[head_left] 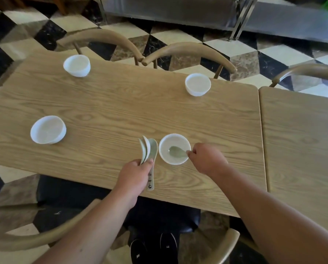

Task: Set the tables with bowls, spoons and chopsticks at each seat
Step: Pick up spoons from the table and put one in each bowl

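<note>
Wood-grain tabletop fills the head view, a long wooden table [121, 111] with four white bowls on it, one before each seat; a second table [302, 149] butts against its right end, with nothing on the part in view.

Nearest the person, the near-right bowl [175, 139] holds a pale green ceramic spoon [175, 151], its scoop lying in the bottom and its handle leaning over the right rim; the right hand [207, 159] is curled and pinches that handle's end between thumb and fingers. Just left of the bowl, the left hand [134, 174] is clenched round a fanned bundle of spoons [149, 149], three as far as I can count, scoops pointing away over the table.

By my reading the spoon step is in hand, and this seat is the first served; the near-left bowl [48, 129], far-left bowl [76, 65] and far-right bowl [197, 84] look to have no spoon in them.

Next move, I judge: let go of the handle so the spoon rests steady, draw one spoon from the bundle, and reach to another bowl (the far pair will want a long lean across the table); no chopsticks are in sight, so that step is not yet begun.
</note>
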`<action>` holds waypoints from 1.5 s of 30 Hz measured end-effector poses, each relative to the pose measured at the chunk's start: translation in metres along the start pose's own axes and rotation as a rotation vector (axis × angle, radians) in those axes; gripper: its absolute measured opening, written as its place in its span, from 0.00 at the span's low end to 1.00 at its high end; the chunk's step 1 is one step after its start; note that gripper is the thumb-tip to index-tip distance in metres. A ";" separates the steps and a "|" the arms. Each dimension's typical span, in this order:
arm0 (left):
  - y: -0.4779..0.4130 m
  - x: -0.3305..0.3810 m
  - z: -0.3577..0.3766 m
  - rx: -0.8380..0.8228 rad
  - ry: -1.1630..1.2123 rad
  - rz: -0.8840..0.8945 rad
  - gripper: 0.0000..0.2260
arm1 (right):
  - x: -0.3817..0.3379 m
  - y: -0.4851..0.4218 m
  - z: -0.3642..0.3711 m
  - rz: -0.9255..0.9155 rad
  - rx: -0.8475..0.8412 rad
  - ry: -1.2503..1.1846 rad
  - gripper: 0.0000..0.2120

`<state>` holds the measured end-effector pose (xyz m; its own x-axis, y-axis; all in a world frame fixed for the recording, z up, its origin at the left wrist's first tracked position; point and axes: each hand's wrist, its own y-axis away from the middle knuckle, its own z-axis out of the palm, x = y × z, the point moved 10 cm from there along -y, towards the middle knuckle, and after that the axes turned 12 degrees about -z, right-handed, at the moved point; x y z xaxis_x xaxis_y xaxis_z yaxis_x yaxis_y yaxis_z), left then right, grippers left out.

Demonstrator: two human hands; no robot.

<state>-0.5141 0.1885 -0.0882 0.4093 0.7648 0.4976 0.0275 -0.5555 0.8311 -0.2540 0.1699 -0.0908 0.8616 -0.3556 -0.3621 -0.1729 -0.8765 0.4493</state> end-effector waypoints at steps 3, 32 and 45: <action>-0.004 0.002 0.005 0.006 0.001 0.009 0.12 | -0.004 -0.006 0.001 0.000 0.029 0.012 0.15; -0.053 0.036 -0.266 -0.037 0.148 0.143 0.12 | -0.373 0.005 0.107 -0.010 -0.120 -1.103 0.11; -0.111 0.040 -0.410 -0.142 0.090 0.036 0.09 | -0.450 -0.063 0.095 0.162 0.168 -0.834 0.07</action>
<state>-0.8745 0.4146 -0.0583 0.3238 0.7752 0.5424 -0.1177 -0.5359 0.8360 -0.6765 0.3543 -0.0340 0.2004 -0.5443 -0.8146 -0.3885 -0.8074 0.4439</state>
